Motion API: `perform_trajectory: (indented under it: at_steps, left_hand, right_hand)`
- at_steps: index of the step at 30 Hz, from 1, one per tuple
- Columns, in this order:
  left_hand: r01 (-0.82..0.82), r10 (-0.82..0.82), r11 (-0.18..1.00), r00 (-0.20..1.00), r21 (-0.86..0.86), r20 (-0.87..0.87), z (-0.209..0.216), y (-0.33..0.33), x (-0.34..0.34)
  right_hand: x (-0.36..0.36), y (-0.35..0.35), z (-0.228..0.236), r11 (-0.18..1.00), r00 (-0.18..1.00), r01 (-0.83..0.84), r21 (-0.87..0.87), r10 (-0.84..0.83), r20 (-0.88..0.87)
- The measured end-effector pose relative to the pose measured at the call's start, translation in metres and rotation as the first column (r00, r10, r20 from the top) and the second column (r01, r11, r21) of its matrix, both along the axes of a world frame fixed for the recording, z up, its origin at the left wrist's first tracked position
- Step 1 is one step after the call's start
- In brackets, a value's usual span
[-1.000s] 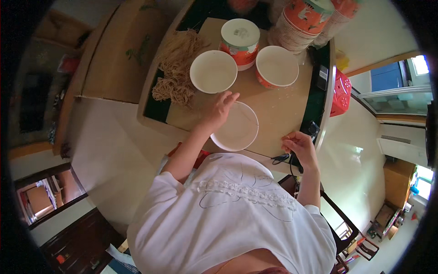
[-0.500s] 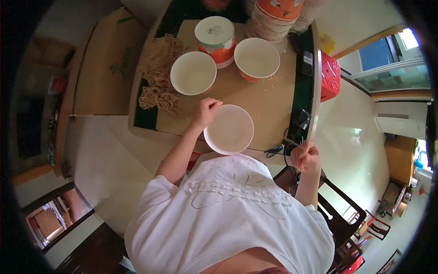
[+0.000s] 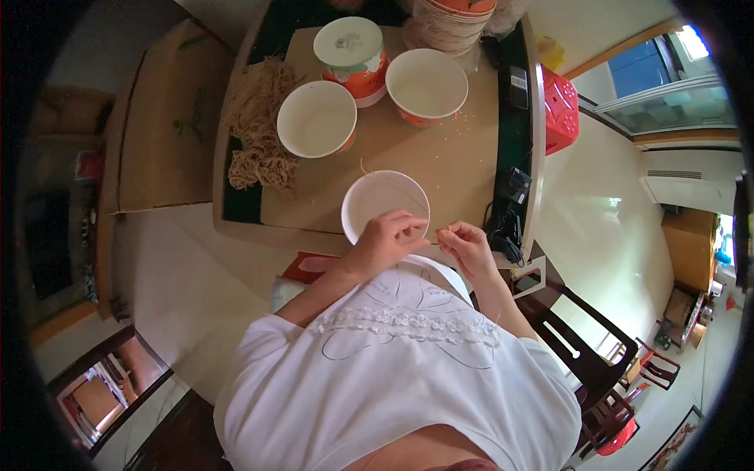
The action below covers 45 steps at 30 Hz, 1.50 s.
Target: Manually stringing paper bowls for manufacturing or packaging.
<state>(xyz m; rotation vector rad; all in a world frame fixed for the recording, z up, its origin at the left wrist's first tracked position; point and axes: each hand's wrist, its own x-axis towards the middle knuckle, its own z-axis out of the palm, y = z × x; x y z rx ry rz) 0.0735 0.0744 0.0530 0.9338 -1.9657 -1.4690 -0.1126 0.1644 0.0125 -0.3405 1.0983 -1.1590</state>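
Note:
A white paper bowl (image 3: 363,202) sits at the table's front edge, close to my body. My left hand (image 3: 385,238) is over its near rim, fingers bent and thumb apart, with nothing plainly held. Just right of the bowl, my right hand (image 3: 465,242) is pinched, thumb against fingertips, on the end of a thin tan strand. Part of the strand seems to run along the bowl's right side. Another bit of strand (image 3: 363,166) sticks up at the far rim. A heap of tan strands (image 3: 261,125) lies at the table's left.
Behind stand two white bowls (image 3: 316,119) (image 3: 426,84) and an upside-down orange-printed bowl (image 3: 349,43). A bowl stack (image 3: 449,23) rises at the back. Black adapters and cables (image 3: 506,235) line the right edge. A red stool (image 3: 559,110) stands beyond, and a dark chair (image 3: 581,337) is at my right.
My right hand came from the table's right edge to the bowl, and the grey tool-like thing in it is gone. My left hand moved from the far rim to the near rim.

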Motion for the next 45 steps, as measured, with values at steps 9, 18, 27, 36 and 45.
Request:
perform_trajectory:
  at_steps: [9,18,27,36,45]
  left_hand:
    - [-0.003,0.000,0.999,0.997,0.045,0.074,-0.008,0.011,-0.002]
    - [0.071,-0.067,0.997,0.988,-0.018,0.142,-0.015,0.017,0.006]
    - [0.079,-0.080,0.997,0.987,0.013,0.139,-0.011,0.014,0.009]
    - [0.034,-0.027,0.999,0.980,-0.037,0.195,-0.032,0.031,0.011]
    - [-0.032,-0.013,0.981,0.974,0.193,0.226,-0.026,0.026,0.011]
  right_hand:
    - [0.021,0.003,0.003,0.999,0.998,0.054,0.000,-0.054,0.034]
    - [0.018,-0.010,0.036,0.816,0.517,-0.436,-0.379,-0.118,-0.848]
    - [0.036,0.006,0.030,0.947,0.685,-0.275,-0.167,0.071,-0.725]
    - [0.053,0.022,0.001,0.973,0.731,-0.139,-0.182,-0.023,-0.682]
    - [0.058,0.015,0.007,0.992,0.815,-0.056,-0.111,-0.019,-0.579]
